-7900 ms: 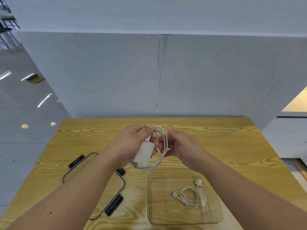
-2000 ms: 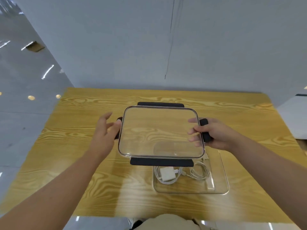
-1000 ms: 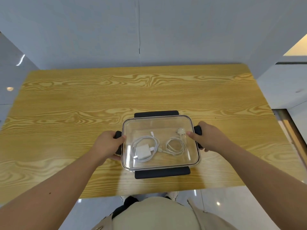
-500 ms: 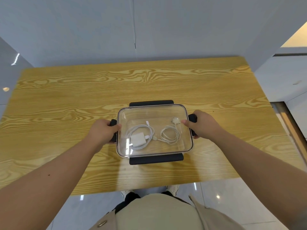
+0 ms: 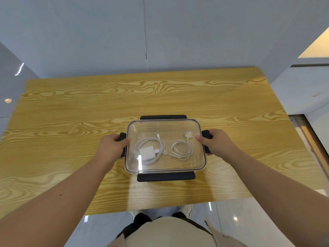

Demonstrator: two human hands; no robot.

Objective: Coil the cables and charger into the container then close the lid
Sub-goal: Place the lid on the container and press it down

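The clear rectangular plastic container (image 5: 204, 162) sits near-centre on the yellow wood-grain surface (image 5: 71, 125), with the transparent lid with black clip flaps (image 5: 165, 176) laid on top. Inside, a white square charger (image 5: 147, 154) lies within a coiled white cable (image 5: 161, 146) at left, and a second coiled white cable (image 5: 180, 151) lies at right. The left hand (image 5: 112, 148) and right hand (image 5: 217, 143) each curl round a side flap.

Wooden table (image 5: 71, 122) carries lidded clear container (image 5: 194, 164) (near front edge).

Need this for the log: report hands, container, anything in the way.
Left hand grips left clip, right hand grips right clip. Lid on container, charger and cables inside. Nothing in the way.
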